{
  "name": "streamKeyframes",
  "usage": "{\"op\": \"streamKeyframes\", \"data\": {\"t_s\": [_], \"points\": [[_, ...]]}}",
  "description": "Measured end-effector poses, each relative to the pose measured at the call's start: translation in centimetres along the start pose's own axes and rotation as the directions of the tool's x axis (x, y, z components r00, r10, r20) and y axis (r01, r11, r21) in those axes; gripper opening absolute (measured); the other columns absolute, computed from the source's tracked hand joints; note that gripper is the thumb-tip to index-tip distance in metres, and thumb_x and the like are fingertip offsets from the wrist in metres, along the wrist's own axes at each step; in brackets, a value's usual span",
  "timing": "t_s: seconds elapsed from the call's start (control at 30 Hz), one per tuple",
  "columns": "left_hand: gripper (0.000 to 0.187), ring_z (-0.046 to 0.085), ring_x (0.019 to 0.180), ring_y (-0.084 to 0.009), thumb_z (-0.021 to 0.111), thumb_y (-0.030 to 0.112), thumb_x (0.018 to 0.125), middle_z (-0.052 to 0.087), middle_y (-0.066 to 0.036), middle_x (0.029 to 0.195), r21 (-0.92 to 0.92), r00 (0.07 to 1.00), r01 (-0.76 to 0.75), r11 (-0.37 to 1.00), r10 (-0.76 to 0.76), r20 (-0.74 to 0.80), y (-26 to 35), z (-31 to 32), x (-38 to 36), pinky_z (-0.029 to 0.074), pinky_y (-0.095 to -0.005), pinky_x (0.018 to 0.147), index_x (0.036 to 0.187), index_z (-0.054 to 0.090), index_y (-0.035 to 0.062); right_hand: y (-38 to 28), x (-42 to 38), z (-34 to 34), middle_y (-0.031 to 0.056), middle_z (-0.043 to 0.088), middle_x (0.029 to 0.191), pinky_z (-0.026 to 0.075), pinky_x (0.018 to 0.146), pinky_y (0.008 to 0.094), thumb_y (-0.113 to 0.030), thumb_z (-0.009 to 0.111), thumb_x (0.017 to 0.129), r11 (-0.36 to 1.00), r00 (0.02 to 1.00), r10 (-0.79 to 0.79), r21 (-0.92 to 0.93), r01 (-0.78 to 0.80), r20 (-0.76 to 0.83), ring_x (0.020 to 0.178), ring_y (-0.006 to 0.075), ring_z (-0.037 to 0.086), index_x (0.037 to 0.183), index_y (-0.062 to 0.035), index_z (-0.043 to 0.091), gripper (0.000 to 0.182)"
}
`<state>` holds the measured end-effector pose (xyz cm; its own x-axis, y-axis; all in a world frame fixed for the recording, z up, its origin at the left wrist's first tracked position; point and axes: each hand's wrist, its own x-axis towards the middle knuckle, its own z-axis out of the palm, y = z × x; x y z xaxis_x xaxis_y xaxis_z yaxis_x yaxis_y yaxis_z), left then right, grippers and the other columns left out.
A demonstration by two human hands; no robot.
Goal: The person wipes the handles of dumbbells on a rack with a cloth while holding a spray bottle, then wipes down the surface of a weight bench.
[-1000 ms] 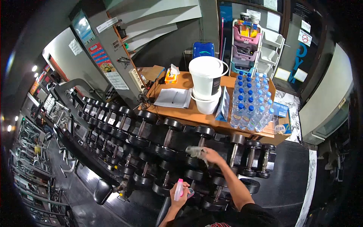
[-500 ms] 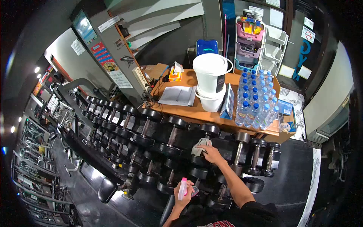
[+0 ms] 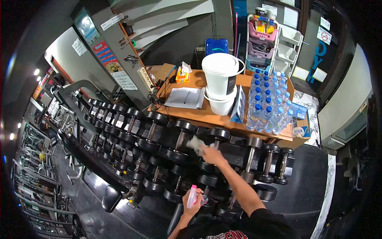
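A pale cloth (image 3: 195, 145), smeared by motion, is gripped in my right hand (image 3: 212, 155). It passes over the upper rack between a black dumbbell (image 3: 182, 140) on the left and another dumbbell (image 3: 217, 136) on the right. Lower down, my left hand (image 3: 190, 204) is wrapped round a spray bottle (image 3: 192, 196) with a pink and white top. The bottle stays upright in front of the lower row of dumbbells (image 3: 172, 195), close to my body.
Behind the rack stands a wooden desk (image 3: 167, 115) with stacked white buckets (image 3: 221, 75), an open notebook (image 3: 184, 98), a tissue box (image 3: 183, 75) and several water bottles (image 3: 266, 107). A padded bench (image 3: 112, 199) is at left. Tiered baskets (image 3: 262, 36) stand behind.
My right hand has lifted the cloth off the dumbbell it was on and moved left towards the neighbouring one. My left hand keeps the spray bottle in nearly the same place.
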<state>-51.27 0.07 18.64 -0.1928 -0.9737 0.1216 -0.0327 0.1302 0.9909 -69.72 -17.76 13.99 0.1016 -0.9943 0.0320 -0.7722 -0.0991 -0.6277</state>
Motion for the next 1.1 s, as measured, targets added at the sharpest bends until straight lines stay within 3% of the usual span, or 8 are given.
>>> {"op": "streamKeyframes", "data": {"t_s": [0.07, 0.27, 0.4, 0.47, 0.7, 0.8, 0.93, 1.1], "points": [[0.014, 0.062, 0.065, -0.0141, 0.055, -0.010, 0.086, 0.063, -0.015, 0.094, 0.009, 1.000, 0.007, 1.000, -0.007, 0.005, 0.4, 0.0, 0.1, 0.052, -0.0288, 0.060, 0.096, 0.052, 0.0001, -0.7, 0.4, 3.4, 0.0216, 0.067, 0.092, 0.053, 0.075, 0.0489, -0.020, 0.049, 0.085, 0.973, 0.980, 0.022, -0.231, 0.025, 0.198, 0.088, 0.0404, 0.066, 0.104, -0.0102, 0.062, 0.025], [0.013, 0.061, 0.064, -0.0140, 0.056, -0.009, 0.087, 0.062, -0.014, 0.092, 0.001, 0.999, -0.033, 0.999, 0.033, -0.028, 0.4, -0.7, -0.2, 0.052, -0.0284, 0.061, 0.096, 0.052, -0.0004, -0.3, 1.1, 3.4, 0.0212, 0.068, 0.099, 0.053, 0.079, 0.0467, -0.022, 0.050, 0.087, 0.968, 0.962, 0.111, -0.247, -0.047, 0.248, 0.092, 0.0381, 0.066, 0.110, -0.0100, 0.062, 0.028], [0.012, 0.062, 0.063, -0.0129, 0.056, -0.009, 0.085, 0.063, -0.012, 0.089, -0.024, 0.997, -0.016, 1.000, 0.014, -0.073, 0.7, -1.3, -0.9, 0.051, -0.0265, 0.059, 0.094, 0.053, -0.0006, 1.6, -3.2, 0.3, 0.0233, 0.064, 0.108, 0.050, 0.085, 0.0465, -0.023, 0.056, 0.088, 0.998, 0.983, -0.061, 0.032, 0.057, 0.175, 0.101, 0.0422, 0.061, 0.128, -0.0140, 0.053, 0.041], [0.012, 0.062, 0.063, -0.0111, 0.056, -0.009, 0.084, 0.065, -0.010, 0.087, -0.056, 0.995, -0.021, 0.998, 0.015, -0.094, 0.8, -1.5, -0.9, 0.050, -0.0247, 0.059, 0.093, 0.054, -0.0007, 3.3, -5.2, -0.3, 0.0221, 0.061, 0.116, 0.046, 0.091, 0.0462, -0.024, 0.052, 0.092, 0.921, 0.998, -0.069, 0.383, 0.067, -0.008, 0.108, 0.0422, 0.057, 0.128, -0.0132, 0.052, 0.038], [0.009, 0.065, 0.063, -0.0123, 0.056, -0.006, 0.086, 0.066, -0.009, 0.086, -0.049, 0.996, -0.082, 0.995, 0.080, -0.033, 1.0, -1.4, -1.5, 0.051, -0.0245, 0.057, 0.093, 0.056, -0.0012, 5.2, -11.7, -1.5, 0.0223, 0.063, 0.114, 0.047, 0.089, 0.0444, -0.021, 0.054, 0.091, 0.931, 0.965, 0.255, 0.284, -0.227, -0.065, 0.108, 0.0419, 0.058, 0.131, -0.0080, 0.048, 0.042], [0.008, 0.065, 0.063, -0.0122, 0.057, -0.004, 0.086, 0.066, -0.009, 0.087, -0.078, 0.996, -0.084, 0.993, 0.084, -0.002, 1.4, -1.6, -2.5, 0.051, -0.0247, 0.057, 0.093, 0.056, -0.0009, 4.6, -12.6, -1.0, 0.0219, 0.063, 0.111, 0.047, 0.089, 0.0441, -0.019, 0.054, 0.090, 0.926, 0.965, 0.252, 0.309, -0.219, -0.071, 0.108, 0.0408, 0.059, 0.130, -0.0075, 0.049, 0.042], [0.006, 0.064, 0.063, -0.0117, 0.058, -0.003, 0.087, 0.066, -0.009, 0.087, -0.134, 0.997, -0.076, 0.988, 0.076, 0.002, 2.0, -2.3, -4.6, 0.051, -0.0246, 0.057, 0.092, 0.057, -0.0004, -0.7, -12.5, -1.3, 0.0223, 0.063, 0.111, 0.048, 0.087, 0.0427, -0.014, 0.054, 0.089, 0.941, 0.921, 0.188, 0.330, -0.070, -0.342, 0.105, 0.0419, 0.059, 0.125, -0.0065, 0.054, 0.037], [0.006, 0.063, 0.063, -0.0112, 0.057, -0.005, 0.087, 0.065, -0.009, 0.088, -0.114, 0.994, -0.062, 0.992, 0.072, 0.084, 2.5, -4.1, -6.2, 0.051, -0.0250, 0.058, 0.091, 0.057, -0.0005, -3.6, -11.8, 1.0, 0.0179, 0.064, 0.112, 0.051, 0.083, 0.0476, -0.013, 0.059, 0.086, 0.994, 0.932, 0.097, 0.077, -0.074, -0.349, 0.098, 0.0394, 0.062, 0.128, -0.0124, 0.054, 0.043]]}}
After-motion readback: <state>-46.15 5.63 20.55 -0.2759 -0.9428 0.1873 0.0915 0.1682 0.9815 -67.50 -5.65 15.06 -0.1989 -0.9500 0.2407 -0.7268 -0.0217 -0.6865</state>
